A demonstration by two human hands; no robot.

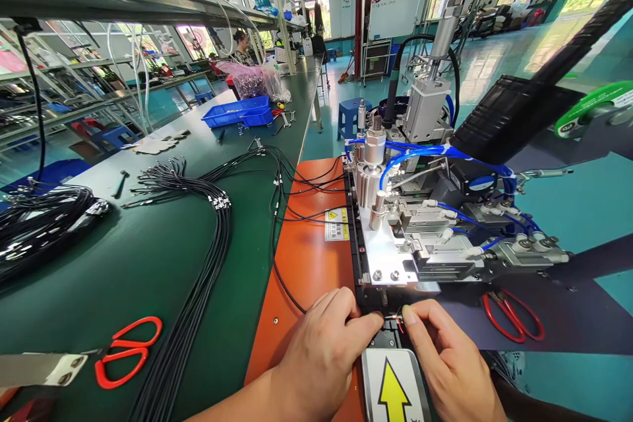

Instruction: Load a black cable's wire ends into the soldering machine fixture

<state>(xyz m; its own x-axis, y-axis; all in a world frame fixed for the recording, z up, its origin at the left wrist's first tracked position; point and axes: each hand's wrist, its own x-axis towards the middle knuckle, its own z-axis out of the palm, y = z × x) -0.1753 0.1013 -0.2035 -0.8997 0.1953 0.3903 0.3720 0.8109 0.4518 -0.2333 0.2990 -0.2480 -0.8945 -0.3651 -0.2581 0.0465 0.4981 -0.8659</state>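
Observation:
My left hand [326, 343] and my right hand [445, 359] meet at the front of a metal machine [410, 237] with blue air hoses. Both pinch the end of a thin black cable [284, 283] with red and black wire tips [398, 323], held at the machine's front slot. The cable runs left from my left hand across the orange base plate [306, 257]. Just below my fingers lies a grey plate with a yellow arrow [393, 389] pointing at the slot.
A long bundle of black cables [208, 257] crosses the green bench. Red scissors [126, 359] lie at the near left, another red pair [512, 316] right of the machine. Blue trays [237, 112] and a seated person [242, 46] are far down the bench.

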